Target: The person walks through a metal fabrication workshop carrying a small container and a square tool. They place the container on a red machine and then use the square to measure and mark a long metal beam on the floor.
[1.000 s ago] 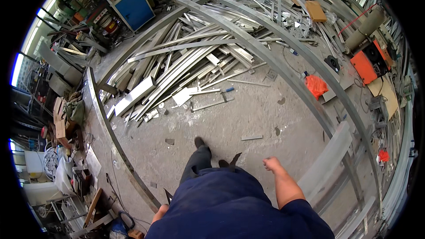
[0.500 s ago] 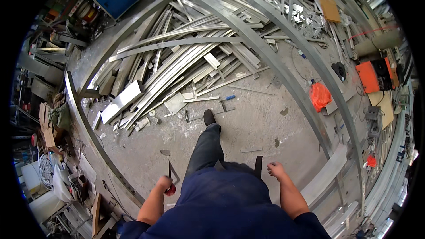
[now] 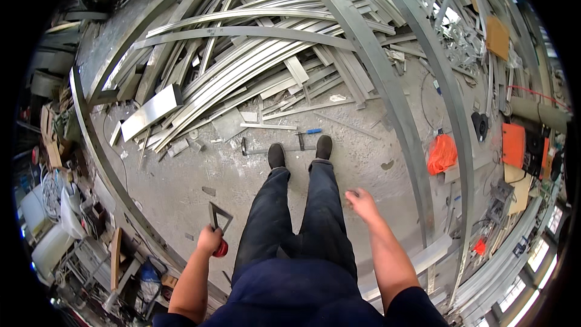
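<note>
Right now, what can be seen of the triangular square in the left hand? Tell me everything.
The triangular square is a dark grey frame, seemingly metal, its open middle showing the concrete floor. The left hand grips its near end, hiding that part; one corner points away from the body. It sits left of the left trouser leg. A red object shows beside that hand; whether it touches the square is unclear.

Dull metal triangle, lower left; shiny metal strips, upper centre; rough concrete floor; crinkled plastic bag, right
</note>
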The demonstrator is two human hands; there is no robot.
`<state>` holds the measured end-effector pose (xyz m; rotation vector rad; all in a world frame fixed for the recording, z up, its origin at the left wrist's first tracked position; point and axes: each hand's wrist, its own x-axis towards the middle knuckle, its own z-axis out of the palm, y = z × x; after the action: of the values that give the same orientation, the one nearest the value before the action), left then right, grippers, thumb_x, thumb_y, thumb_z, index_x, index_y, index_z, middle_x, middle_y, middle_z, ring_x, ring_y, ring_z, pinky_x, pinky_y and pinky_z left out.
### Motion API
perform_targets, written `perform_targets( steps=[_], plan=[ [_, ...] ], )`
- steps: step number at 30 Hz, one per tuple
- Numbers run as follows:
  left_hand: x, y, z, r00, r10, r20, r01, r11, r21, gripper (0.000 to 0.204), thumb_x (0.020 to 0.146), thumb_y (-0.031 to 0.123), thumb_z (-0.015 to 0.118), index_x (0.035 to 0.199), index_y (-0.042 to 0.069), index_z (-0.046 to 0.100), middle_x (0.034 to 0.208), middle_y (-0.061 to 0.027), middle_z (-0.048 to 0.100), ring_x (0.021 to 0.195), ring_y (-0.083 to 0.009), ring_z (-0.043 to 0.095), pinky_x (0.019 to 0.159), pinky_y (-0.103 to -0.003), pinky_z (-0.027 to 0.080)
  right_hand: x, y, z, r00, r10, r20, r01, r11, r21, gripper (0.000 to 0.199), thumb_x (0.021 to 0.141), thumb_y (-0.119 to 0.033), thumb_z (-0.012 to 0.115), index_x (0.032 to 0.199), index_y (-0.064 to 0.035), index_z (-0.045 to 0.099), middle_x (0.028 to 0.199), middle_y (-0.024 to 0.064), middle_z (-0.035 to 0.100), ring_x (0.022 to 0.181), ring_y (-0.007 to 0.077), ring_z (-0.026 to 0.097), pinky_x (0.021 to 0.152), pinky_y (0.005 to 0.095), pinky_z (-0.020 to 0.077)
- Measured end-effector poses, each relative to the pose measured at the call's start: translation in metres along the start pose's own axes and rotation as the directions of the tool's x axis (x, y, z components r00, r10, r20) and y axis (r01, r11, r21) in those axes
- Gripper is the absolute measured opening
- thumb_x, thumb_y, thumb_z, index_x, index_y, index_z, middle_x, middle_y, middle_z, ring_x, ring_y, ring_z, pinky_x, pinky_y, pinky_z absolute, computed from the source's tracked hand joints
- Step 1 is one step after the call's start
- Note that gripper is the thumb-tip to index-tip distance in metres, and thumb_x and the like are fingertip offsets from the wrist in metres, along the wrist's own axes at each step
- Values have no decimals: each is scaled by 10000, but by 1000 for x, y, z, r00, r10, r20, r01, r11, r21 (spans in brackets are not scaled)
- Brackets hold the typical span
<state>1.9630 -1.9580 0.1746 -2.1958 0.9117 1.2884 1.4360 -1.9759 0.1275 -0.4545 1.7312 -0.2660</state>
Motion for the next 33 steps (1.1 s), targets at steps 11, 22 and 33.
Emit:
perform_targets(
  steps=[11,22,33],
  plan=[
    [-88,-31,72,966,-237,99,236,972,19,309,834,213,573,987,-44,649,853,-187,695,823,-282,692,739,-405,539,69,-42,-126,997,-66,37,72,976,-204,383,866,-290,656,1097,16,660,929,157,705,784,218,688,717,333,532],
    [-145,234,-17,960,203,-193,-204,979,12,346,862,283,570,994,-31,631,901,-227,687,884,-354,671,785,-418,502,61,50,-235,980,124,-158,-92,976,199,275,876,-241,623,991,6,656,769,88,646,593,163,600,516,319,487],
    [-144,180,-17,995,52,-81,-33,974,225,323,801,240,597,956,-34,668,857,-207,695,824,-315,695,749,-412,536,49,92,-203,987,124,-104,-98,969,226,288,851,-255,643,937,17,686,753,110,669,595,195,622,541,344,515]
  ],
)
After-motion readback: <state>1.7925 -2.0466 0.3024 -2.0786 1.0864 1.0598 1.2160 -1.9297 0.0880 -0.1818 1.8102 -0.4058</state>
